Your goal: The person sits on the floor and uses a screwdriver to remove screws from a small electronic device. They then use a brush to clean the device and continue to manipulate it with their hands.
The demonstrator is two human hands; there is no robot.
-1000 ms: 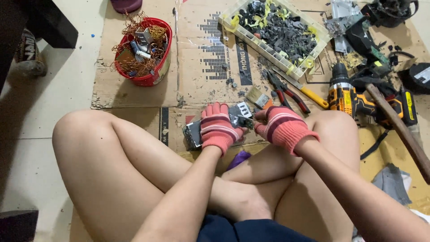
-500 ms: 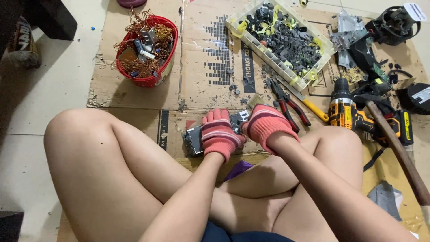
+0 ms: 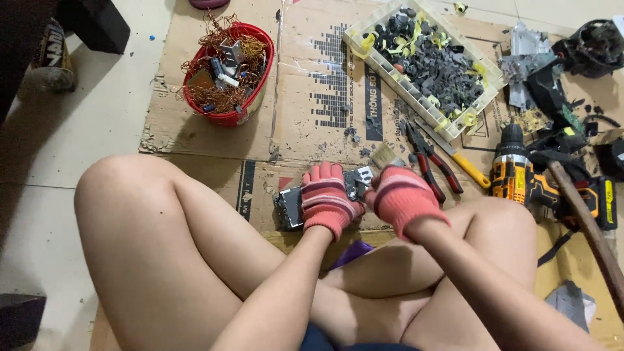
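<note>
I sit cross-legged on flattened cardboard [image 3: 312,78]. Both my hands wear red striped knit gloves. My left hand [image 3: 328,200] is closed over a grey metal electronic part [image 3: 290,207] held just above the cardboard in front of my legs. My right hand [image 3: 400,198] grips the same part's right end, where a bit of bright metal [image 3: 359,179] shows between the two gloves. Most of the part is hidden under the gloves.
A red basket [image 3: 227,71] of copper wire and scrap stands at the back left. A pale tray [image 3: 426,62] of dark small pieces lies at the back. Red-handled pliers [image 3: 429,159], a yellow-handled tool [image 3: 465,166], a cordless drill [image 3: 520,175] and a wooden handle [image 3: 588,224] lie to the right.
The view has shifted a little. Both hands stay closed on the metal part, with the right hand drawn slightly closer to the left one.
</note>
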